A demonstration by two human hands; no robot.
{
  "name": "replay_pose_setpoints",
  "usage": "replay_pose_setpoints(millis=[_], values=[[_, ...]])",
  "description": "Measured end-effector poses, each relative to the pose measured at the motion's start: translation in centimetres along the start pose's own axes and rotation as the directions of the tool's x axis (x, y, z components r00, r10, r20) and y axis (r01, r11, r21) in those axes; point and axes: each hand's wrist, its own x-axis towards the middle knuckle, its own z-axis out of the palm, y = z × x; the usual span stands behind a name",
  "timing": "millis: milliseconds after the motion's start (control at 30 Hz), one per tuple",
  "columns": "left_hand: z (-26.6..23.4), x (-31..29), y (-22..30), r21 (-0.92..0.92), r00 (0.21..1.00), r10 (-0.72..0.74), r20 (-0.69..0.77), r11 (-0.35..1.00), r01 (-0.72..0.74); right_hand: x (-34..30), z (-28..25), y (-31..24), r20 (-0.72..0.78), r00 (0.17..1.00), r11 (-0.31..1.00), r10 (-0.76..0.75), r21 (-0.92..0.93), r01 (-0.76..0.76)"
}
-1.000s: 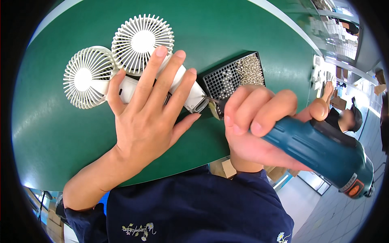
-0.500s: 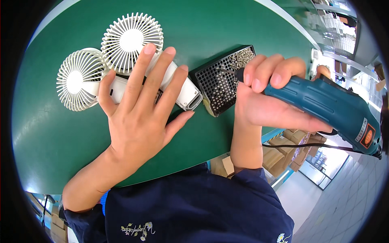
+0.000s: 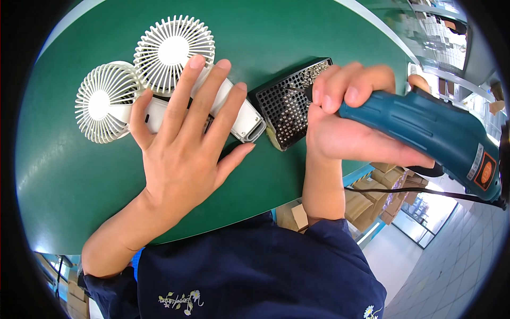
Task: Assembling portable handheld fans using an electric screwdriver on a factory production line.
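My right hand (image 3: 350,114) is wrapped round a blue-green electric screwdriver (image 3: 425,125) with a black cord. Its tip points left, over a black screw tray (image 3: 279,101) full of round holes, many with silver screws in them. Spread flat, my left hand (image 3: 183,138) rests over the handles of two white handheld fans. The upper fan (image 3: 173,50) has its handle (image 3: 247,121) running down to the right, close to the tray. Beside it lies the other fan (image 3: 99,105), its handle mostly hidden under my fingers.
Everything lies on a green table (image 3: 79,186) with a curved look at the rim. Loose screws (image 3: 319,70) are heaped at the tray's far end. Cardboard boxes (image 3: 366,199) stand below the table's right side, where the screwdriver's cord (image 3: 404,190) crosses.
The screwdriver and my right hand have shifted slightly, the tip moving a little left over the tray. My left hand and the fans have hardly moved.
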Motion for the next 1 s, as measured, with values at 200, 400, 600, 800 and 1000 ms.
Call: replay_pose_setpoints(millis=[200,400,600,800,1000], values=[[0.1,-0.3,-0.2,-0.002,1.000,0.002,-0.013,1.000,-0.002,-0.1,0.7,-3.0,0.136,0.988,0.994,-0.072,0.093,0.060],[0.3,-0.3,-0.1,-0.018,0.999,0.010,-0.047,1.000,-0.011,-2.3,3.4,-4.7,0.238,0.969,0.991,0.067,0.093,-0.092],[0.4,-0.5,-0.1,-0.023,0.998,-0.006,-0.070,1.000,0.004,-3.2,3.5,-3.6,0.307,0.944,0.984,0.125,0.087,-0.158],[0.4,-0.7,-0.3,-0.055,0.996,-0.007,-0.084,0.998,0.002,-3.7,3.9,-3.5,0.280,0.947,0.982,0.159,0.055,-0.181],[0.4,-0.7,-0.2,-0.083,0.997,-0.001,-0.077,0.996,-0.005,-3.9,4.1,-3.8,0.330,0.933,0.986,0.144,0.036,-0.164]])
